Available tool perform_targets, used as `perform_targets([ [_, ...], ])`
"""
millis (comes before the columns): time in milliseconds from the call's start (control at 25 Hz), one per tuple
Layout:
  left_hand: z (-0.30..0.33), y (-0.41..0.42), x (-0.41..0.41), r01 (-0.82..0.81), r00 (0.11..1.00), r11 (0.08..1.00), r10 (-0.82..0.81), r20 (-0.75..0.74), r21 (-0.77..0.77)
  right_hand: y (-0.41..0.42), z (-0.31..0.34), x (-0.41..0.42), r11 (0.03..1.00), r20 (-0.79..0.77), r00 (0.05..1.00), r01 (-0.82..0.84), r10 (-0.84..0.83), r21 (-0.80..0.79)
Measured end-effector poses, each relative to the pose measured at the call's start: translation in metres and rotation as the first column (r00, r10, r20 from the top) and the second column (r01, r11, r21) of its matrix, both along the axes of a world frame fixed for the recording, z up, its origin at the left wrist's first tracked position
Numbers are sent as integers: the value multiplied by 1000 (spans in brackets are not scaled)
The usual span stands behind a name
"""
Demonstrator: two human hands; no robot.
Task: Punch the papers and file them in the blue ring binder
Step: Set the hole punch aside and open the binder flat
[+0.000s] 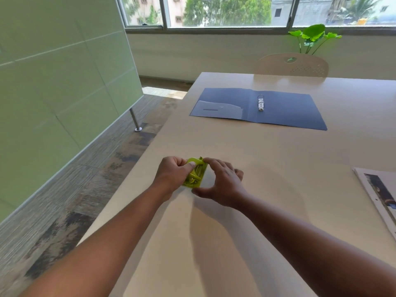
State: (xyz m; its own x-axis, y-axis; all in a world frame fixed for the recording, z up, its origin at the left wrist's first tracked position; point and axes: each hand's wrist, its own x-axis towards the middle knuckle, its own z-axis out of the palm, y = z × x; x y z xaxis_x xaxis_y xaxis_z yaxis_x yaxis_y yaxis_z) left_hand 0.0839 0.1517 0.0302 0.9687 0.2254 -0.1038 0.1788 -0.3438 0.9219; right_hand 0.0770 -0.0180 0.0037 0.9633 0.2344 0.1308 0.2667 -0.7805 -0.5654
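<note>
Both hands, left (171,173) and right (222,185), pinch the small lime-green plastic hole punch (196,173) near the pale surface's (278,151) edge (setup, seemingly). Next: fetch the white printed papers (377,194), far right; the open blue ring binder (259,108) waits beyond.

I'm looking at an office, most likely a meeting room. A broad, pale counter (267,151) fills the view, with a perforated beige office chair (293,65) pushed in at its far edge. A blue ring binder (285,112) lies open on it, and printed papers (377,196) sit at the right edge. To my left stands a pale green partition panel (53,93) on a metal leg (135,120). The floor is patterned carpet tile (85,189). A long strip of windows (227,11) shows trees and neighbouring buildings, and a leafy potted plant (312,36) stands below the sill.
</note>
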Motion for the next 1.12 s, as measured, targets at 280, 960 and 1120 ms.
perform_targets([
  [280,-13,87,2,-157,988,988,157,2,-4,99,-4,12,997,-4,998,-70,70,-39],
  [960,-25,127,-7,-171,984,980,165,65,101,138,-7,20,979,-86,986,-152,141,-139],
  [1120,-29,126,-10,-182,979,971,164,124,152,138,-9,20,974,-82,986,-157,145,-162],
])
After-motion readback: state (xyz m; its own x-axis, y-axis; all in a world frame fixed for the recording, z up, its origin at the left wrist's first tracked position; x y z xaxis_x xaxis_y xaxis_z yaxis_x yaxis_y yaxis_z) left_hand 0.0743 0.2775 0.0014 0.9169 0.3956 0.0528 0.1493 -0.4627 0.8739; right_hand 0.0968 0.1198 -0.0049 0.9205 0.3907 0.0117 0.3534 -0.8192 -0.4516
